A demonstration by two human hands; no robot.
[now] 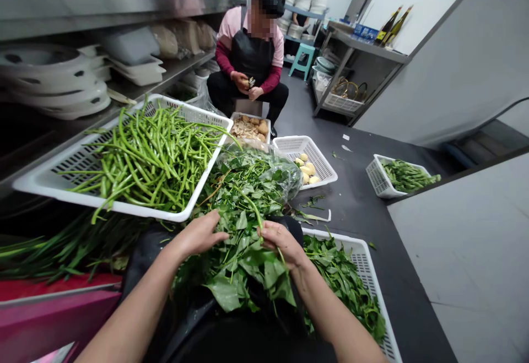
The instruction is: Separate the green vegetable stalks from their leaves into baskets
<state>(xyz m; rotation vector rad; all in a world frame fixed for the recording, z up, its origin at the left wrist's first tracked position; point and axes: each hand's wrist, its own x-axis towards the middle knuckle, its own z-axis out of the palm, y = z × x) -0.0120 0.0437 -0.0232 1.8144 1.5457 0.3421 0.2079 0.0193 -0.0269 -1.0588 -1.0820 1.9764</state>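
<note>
A pile of leafy greens with long stems lies across my lap on a dark apron. My right hand is closed in a pinch round one green stem, which slants up and to the left from the fingers. At the pile's left side, my left hand has its thumb and fingers apart, close to the leaves; nothing shows in it. Beyond both hands, a clear plastic bag holds more of these greens. Stripped green stems fill a white basket at the left.
Leaves fill a white basket by my right side. Facing me, a seated person holds a potato and a peeler above a box of potatoes and peelings. Peeled potatoes lie in another basket. Metal shelving runs along the left.
</note>
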